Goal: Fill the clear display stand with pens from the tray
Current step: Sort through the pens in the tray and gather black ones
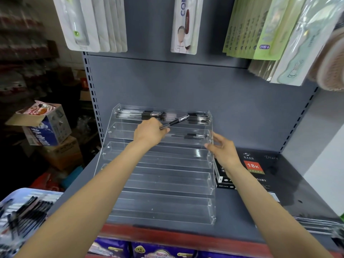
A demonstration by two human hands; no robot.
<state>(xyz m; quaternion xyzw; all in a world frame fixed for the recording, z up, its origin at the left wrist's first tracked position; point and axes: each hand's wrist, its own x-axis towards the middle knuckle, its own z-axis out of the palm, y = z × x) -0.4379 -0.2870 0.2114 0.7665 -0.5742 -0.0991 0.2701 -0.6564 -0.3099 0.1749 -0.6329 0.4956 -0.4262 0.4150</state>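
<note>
A clear stepped display stand [160, 183] sits on a grey shop shelf. Its top tier holds several black pens [152, 114]. One pen [189, 136] lies in the second tier; the lower tiers hold nothing. My left hand [149, 133] is above the second tier, shut on a black pen [176, 121] that points up and right. My right hand [224, 148] has its fingers spread and touches the stand's right side wall. A blue tray [13, 197] with several black pens [28, 211] is at the lower left.
Black diary boxes [256, 168] lie on the shelf right of the stand. Packaged goods hang from the back panel above [184, 25]. Cardboard boxes [46, 125] are stacked on the floor at left. A red shelf edge [167, 237] runs along the front.
</note>
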